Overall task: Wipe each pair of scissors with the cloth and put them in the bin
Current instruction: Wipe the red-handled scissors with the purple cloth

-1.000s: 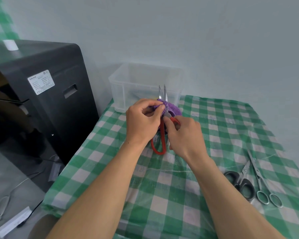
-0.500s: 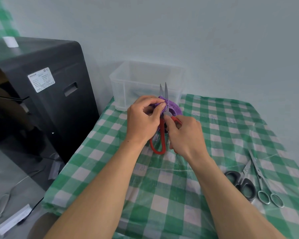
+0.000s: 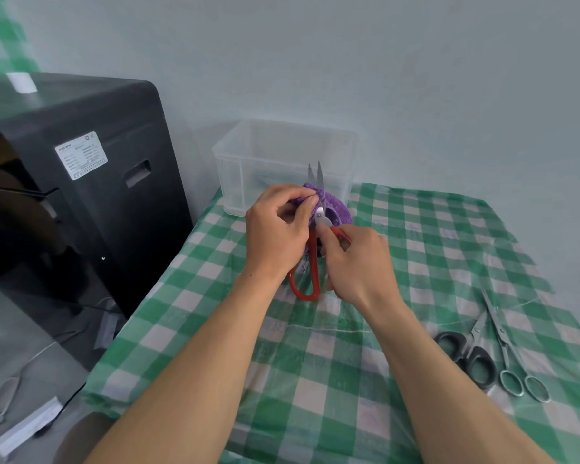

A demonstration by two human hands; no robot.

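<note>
1. A table (image 3: 332, 380) under a green-and-white checked cover stands against a pale wall (image 3: 416, 78). A black machine (image 3: 98, 195) stands just beside its left edge, and the clear bin (image 3: 235, 175) sits at the far left corner.
2. Above the table's middle, the left hand (image 3: 275, 236) pinches the purple cloth (image 3: 335, 205) round the blades of the red-handled scissors (image 3: 312, 262), whose tips point up in front of the bin. The right hand (image 3: 359, 262) grips the red handle by the pivot with curled fingers.
3. Against a second ago, both hands keep almost the same place, and the cloth sits slightly higher on the blades.
4. Black-handled scissors (image 3: 472, 356) and steel scissors (image 3: 506, 349) lie side by side near the right edge, well apart from the hands; bare cover spreads between the forearms and toward the near edge
</note>
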